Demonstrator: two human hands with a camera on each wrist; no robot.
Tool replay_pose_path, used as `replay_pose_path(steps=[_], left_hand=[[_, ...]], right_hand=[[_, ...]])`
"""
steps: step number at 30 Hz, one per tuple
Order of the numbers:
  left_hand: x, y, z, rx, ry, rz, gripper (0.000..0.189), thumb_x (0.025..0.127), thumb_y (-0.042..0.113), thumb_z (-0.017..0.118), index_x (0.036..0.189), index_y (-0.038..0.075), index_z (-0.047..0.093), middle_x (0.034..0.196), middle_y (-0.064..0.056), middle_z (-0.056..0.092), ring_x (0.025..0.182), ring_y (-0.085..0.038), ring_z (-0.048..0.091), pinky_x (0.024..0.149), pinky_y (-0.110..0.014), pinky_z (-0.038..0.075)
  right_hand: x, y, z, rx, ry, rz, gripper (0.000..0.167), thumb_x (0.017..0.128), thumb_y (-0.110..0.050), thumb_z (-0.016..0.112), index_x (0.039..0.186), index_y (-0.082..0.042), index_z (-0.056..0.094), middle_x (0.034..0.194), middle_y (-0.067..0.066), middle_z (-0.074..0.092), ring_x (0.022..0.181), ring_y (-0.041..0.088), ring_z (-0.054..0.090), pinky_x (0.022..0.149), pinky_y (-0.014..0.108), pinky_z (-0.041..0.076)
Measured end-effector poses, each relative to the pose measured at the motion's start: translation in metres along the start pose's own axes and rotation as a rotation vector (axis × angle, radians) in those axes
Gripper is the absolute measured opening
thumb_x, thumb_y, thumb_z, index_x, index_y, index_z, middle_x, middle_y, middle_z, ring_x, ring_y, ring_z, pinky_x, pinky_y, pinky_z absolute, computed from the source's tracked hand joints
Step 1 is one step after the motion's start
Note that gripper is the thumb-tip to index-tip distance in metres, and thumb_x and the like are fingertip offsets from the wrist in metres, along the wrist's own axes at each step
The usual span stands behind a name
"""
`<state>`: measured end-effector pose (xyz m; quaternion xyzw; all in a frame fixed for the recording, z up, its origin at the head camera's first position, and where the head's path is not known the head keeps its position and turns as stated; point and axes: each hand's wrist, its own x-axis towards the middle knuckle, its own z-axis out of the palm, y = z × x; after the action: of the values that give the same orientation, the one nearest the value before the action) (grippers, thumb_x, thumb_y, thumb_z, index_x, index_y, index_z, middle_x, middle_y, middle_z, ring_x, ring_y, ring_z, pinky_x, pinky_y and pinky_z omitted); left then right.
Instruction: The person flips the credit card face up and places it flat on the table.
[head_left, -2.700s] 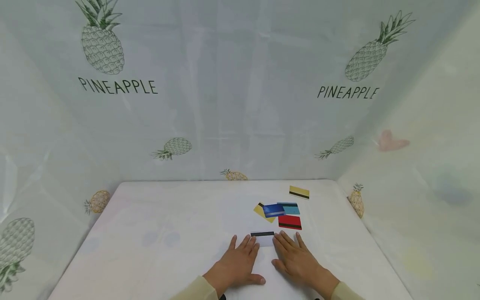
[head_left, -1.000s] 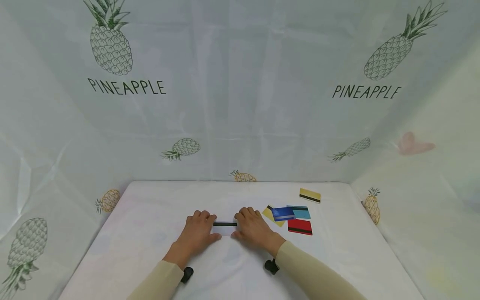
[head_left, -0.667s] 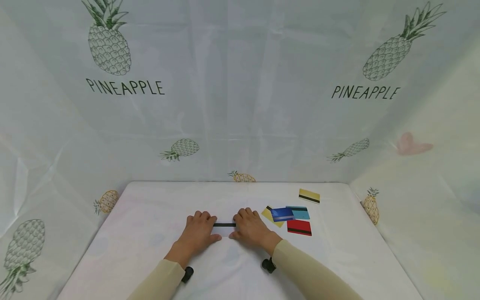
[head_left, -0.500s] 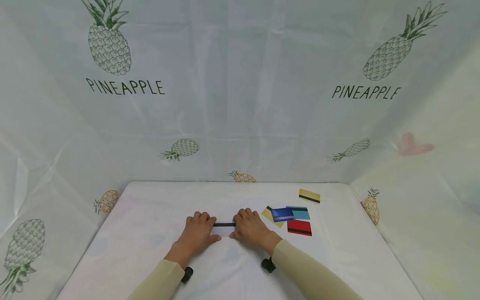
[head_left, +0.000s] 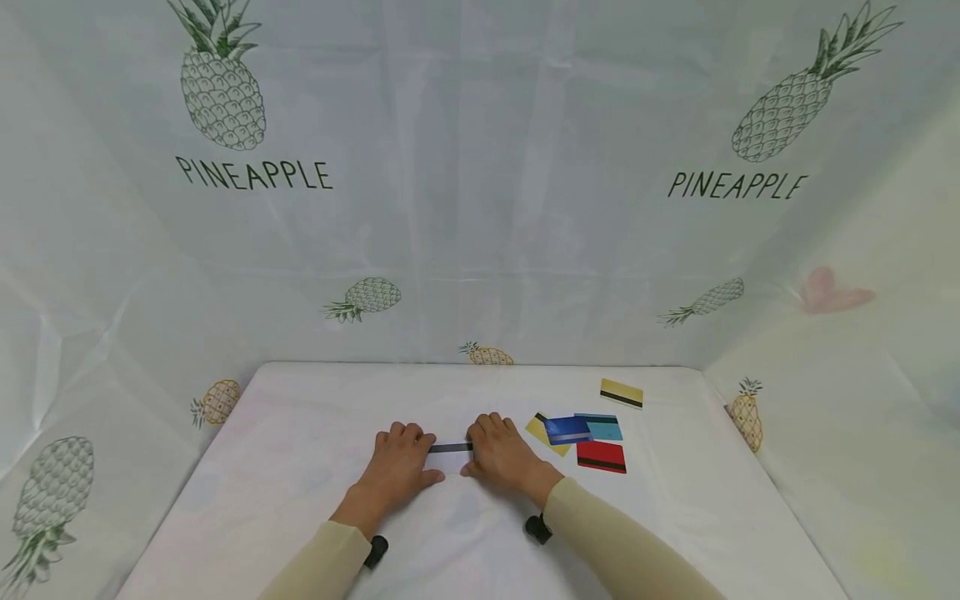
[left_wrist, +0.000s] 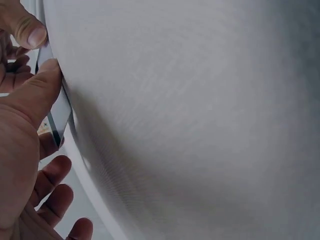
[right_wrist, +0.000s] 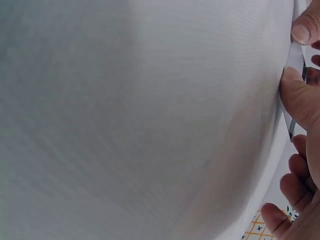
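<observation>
A pale bank card (head_left: 450,462) with a dark magnetic stripe across its upper part lies between my hands at the table's middle. My left hand (head_left: 399,465) pinches its left end, thumb at the near edge and fingers at the far side. The opposite end is pinched by my right hand (head_left: 502,454) in the same manner. In the left wrist view the card (left_wrist: 61,112) shows edge-on between thumb and index finger, close to the white cloth, the other fingers loosely bent. The right wrist view shows the card (right_wrist: 297,57) partly hidden behind the thumb.
Right of my hands, a blue card (head_left: 567,430) overlaps a yellow card (head_left: 538,427) and a light blue card (head_left: 606,427). A red card (head_left: 601,457) lies just nearer, and a gold card (head_left: 622,392) farther back. White cloth (head_left: 300,417) covers the table, with a pineapple-print curtain (head_left: 480,208) behind.
Both hands, earlier flat beside the pale card, have moved left with it and farther from me, and now pinch its ends. Over the last second they barely move; the card tilts slightly.
</observation>
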<state>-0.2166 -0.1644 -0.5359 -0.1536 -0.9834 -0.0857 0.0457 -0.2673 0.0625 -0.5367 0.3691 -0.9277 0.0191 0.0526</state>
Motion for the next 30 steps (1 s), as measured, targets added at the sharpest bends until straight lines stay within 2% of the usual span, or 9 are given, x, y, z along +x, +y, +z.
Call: replay_pose_path(steps=[7,10,17,22,26,30], left_hand=[[0.003,-0.002,-0.001,-0.038,-0.020,-0.012,0.063,0.084,0.051,0.087,0.127,0.011,0.064,0.119,-0.005,0.060,0.111,-0.027,0.049,0.096,-0.051,0.041],[0.004,-0.001,-0.004,-0.029,-0.005,-0.001,0.060,0.084,0.047,0.087,0.126,0.011,0.065,0.120,-0.007,0.061,0.112,-0.029,0.050,0.095,-0.052,0.041],[0.003,0.001,-0.009,0.038,0.076,0.028,0.060,0.086,0.045,0.084,0.129,0.010,0.064,0.123,-0.008,0.062,0.116,-0.031,0.051,0.097,-0.051,0.042],[0.003,0.004,-0.016,0.087,0.131,0.055,0.062,0.084,0.047,0.085,0.130,0.010,0.065,0.124,-0.008,0.064,0.118,-0.031,0.053,0.097,-0.051,0.043],[0.002,0.008,-0.024,0.095,0.190,0.095,0.063,0.082,0.046,0.088,0.128,0.010,0.066,0.123,-0.008,0.064,0.116,-0.032,0.054,0.095,-0.050,0.044],[0.002,0.013,-0.032,0.057,0.224,0.132,0.063,0.081,0.041,0.090,0.128,0.009,0.064,0.124,-0.007,0.064,0.116,-0.031,0.053,0.093,-0.049,0.044]], right_hand=[[-0.003,-0.001,0.000,-0.030,0.006,-0.017,0.056,0.094,-0.058,0.073,0.124,-0.012,0.063,0.116,-0.001,0.058,0.105,0.016,0.048,0.092,0.032,0.045],[-0.004,-0.001,0.001,-0.044,0.019,-0.025,0.057,0.094,-0.059,0.073,0.124,-0.012,0.063,0.117,0.000,0.060,0.105,0.017,0.049,0.092,0.033,0.045],[-0.005,0.001,0.001,-0.082,0.098,-0.054,0.064,0.092,-0.059,0.075,0.132,-0.010,0.062,0.124,0.002,0.061,0.110,0.019,0.053,0.092,0.035,0.047],[-0.005,0.001,-0.002,-0.084,0.130,-0.057,0.063,0.092,-0.056,0.076,0.132,-0.010,0.063,0.123,0.002,0.062,0.110,0.019,0.055,0.092,0.035,0.048],[-0.004,0.000,-0.003,-0.072,0.165,-0.055,0.063,0.093,-0.055,0.075,0.133,-0.009,0.063,0.124,0.003,0.062,0.110,0.019,0.054,0.092,0.035,0.048],[-0.004,-0.001,-0.005,-0.063,0.203,-0.057,0.061,0.093,-0.053,0.075,0.133,-0.009,0.063,0.124,0.002,0.061,0.110,0.019,0.055,0.091,0.035,0.048]])
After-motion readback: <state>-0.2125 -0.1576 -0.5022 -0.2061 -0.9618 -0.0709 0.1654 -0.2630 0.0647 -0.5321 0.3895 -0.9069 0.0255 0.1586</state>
